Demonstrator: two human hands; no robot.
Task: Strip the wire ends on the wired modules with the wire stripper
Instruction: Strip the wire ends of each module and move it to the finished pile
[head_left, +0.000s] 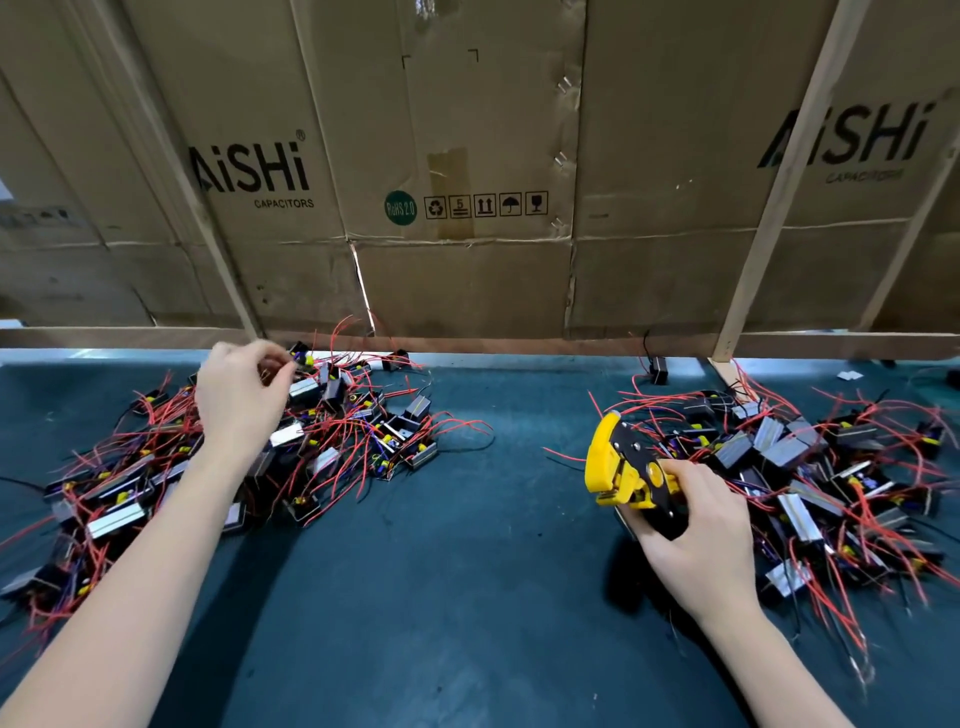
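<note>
One head-worn wide-angle view looks forward and down from close above the dark green table (467, 571), facing a cardboard wall (467, 156) at its far edge, with both forearms reaching in from below.

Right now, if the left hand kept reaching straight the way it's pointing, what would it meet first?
Probably the small black module with yellow parts at the far edge of the left pile; the left hand has its fingertips almost on it, though depth is hard to judge.

Module piles (270, 441) (810, 467) left, right on mat (493, 571).
</note>
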